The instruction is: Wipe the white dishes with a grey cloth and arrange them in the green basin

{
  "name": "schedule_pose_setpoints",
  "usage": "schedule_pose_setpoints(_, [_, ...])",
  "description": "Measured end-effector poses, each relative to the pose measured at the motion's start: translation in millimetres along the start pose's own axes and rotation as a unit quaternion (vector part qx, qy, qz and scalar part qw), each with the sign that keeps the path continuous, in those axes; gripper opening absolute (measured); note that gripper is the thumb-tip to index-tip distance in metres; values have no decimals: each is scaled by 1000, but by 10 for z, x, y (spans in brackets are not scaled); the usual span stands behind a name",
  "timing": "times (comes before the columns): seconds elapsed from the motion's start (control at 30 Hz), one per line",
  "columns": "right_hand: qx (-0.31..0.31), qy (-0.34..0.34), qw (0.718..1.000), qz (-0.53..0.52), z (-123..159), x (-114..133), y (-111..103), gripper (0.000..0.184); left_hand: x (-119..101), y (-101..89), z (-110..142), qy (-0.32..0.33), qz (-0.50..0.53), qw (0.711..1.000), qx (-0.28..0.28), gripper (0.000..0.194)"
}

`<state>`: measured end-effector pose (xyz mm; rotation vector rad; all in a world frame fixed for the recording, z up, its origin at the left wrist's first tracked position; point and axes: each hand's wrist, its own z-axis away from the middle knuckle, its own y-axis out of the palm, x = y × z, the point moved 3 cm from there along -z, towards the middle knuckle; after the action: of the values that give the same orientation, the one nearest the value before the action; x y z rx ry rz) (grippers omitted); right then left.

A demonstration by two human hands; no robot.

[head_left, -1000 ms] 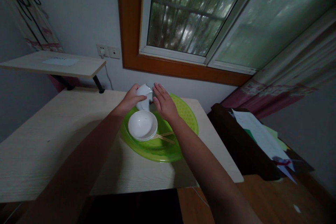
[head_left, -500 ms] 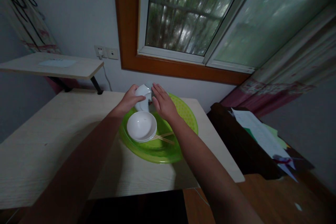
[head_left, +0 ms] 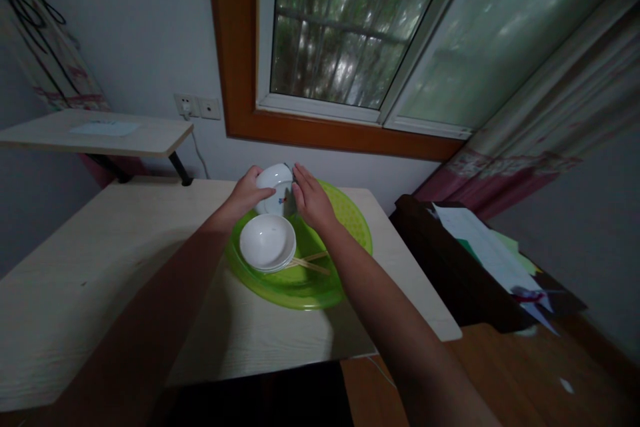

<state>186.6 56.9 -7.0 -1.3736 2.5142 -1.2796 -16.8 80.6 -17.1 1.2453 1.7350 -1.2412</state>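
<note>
My left hand (head_left: pixel 250 190) grips the left side of a white bowl (head_left: pixel 276 188), thumb across its near face. The bowl is tilted up, and a small coloured pattern shows on it. Against its right edge lies my right hand (head_left: pixel 313 197), fingers stretched out and flat. Whether it also bears some of the weight is hard to tell. Below the hands, a stack of white bowls (head_left: pixel 267 242) sits in a large green basin (head_left: pixel 300 303). Wooden chopsticks (head_left: pixel 313 265) lie beside the stack, partly crossed.
The basin stands on a pale wooden table (head_left: pixel 145 240) near the wall. A raised shelf (head_left: pixel 100 133) with a sheet of paper is at the left. A dark cabinet (head_left: pixel 450 267) with papers stands at the right, below the curtain (head_left: pixel 530 127). A window is ahead.
The held bowl has turned, so that more of its patterned face shows now. My hands stay around it. The view has shifted slightly.
</note>
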Motion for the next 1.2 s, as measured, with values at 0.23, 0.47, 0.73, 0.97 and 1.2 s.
schedule_pose_setpoints(0.23, [2, -10, 1000, 6, -14, 35, -13, 53, -42, -33, 35, 19, -34, 999, -13, 40])
schedule_pose_setpoints(0.47, [3, -21, 1000, 11, -29, 46, -6, 54, -67, -39, 40, 18, -28, 999, -14, 40])
schedule_pose_setpoints(0.73, [23, -50, 998, 27, -41, 132, -3, 53, -66, -45, 48, 28, -35, 999, -7, 39])
schedule_pose_setpoints(0.97, [75, -105, 990, 54, -35, 364, 6, 50, -33, -3, 52, 35, -4, 999, 12, 37])
schedule_pose_setpoints(1.2, [62, -86, 994, 37, -49, 351, -24, 49, -6, 15, 38, 36, -12, 999, 12, 36])
